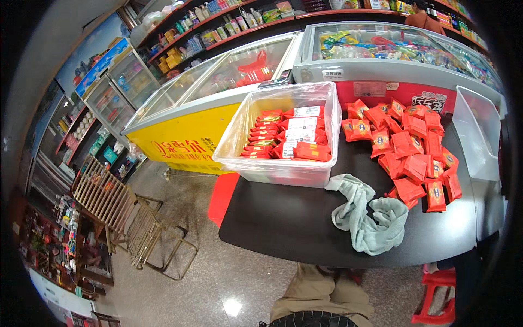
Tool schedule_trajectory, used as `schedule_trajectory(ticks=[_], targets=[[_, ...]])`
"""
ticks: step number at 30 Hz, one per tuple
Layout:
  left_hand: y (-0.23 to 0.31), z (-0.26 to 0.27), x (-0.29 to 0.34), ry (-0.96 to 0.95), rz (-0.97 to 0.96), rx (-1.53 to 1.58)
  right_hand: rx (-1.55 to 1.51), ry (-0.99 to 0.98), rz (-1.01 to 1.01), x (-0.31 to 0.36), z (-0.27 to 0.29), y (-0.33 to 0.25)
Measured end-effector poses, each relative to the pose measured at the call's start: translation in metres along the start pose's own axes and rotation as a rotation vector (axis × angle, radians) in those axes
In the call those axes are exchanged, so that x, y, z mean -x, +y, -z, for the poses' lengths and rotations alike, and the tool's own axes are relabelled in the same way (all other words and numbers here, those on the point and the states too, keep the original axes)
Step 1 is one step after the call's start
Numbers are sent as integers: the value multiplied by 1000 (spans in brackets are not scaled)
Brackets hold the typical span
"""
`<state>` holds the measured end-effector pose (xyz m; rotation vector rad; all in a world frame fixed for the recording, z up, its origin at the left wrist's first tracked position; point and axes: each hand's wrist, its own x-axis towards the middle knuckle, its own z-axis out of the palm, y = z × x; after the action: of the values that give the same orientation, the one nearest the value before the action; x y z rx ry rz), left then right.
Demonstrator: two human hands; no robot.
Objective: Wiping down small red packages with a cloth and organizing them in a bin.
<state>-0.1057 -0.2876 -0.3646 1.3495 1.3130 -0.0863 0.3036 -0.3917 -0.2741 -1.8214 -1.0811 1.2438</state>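
Observation:
Neither of my hands shows in the head view. Before my lap stands a dark table (283,234) with a white tub (283,176) at its far left, lined with clear plastic. Inside the tub, small red packets (263,139) sit in rows, some turned with white labels up. A loose heap of similar red packets (409,144) covers the table's right side, several lying over one another. A crumpled grey-green cloth (376,235) lies between the tub and the near edge. What the packets contain cannot be seen.
A yellow chest freezer (188,155) and a grey-topped freezer (381,73) stand behind the table. A translucent bin (476,131) is at the right edge. Left on the floor is a slatted folding chair (111,204); a red stool (436,297) stands lower right. A person (425,23) is far back.

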Motion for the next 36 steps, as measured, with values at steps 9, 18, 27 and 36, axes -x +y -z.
schedule_trajectory(ticks=[9, 18, 27, 36], targets=[[11, 6, 8, -16, -4, 2, -108, -105, -27, -25, -4, -9], [18, 9, 24, -42, -37, 10, -207, -245, -65, -50, -9, -22], [22, 0, 43, -78, -81, 38, -265, -385, -130, -66, -18, -36], [21, -2, 64, -94, -148, 70, -278, -499, -176, -74, -27, -51]])
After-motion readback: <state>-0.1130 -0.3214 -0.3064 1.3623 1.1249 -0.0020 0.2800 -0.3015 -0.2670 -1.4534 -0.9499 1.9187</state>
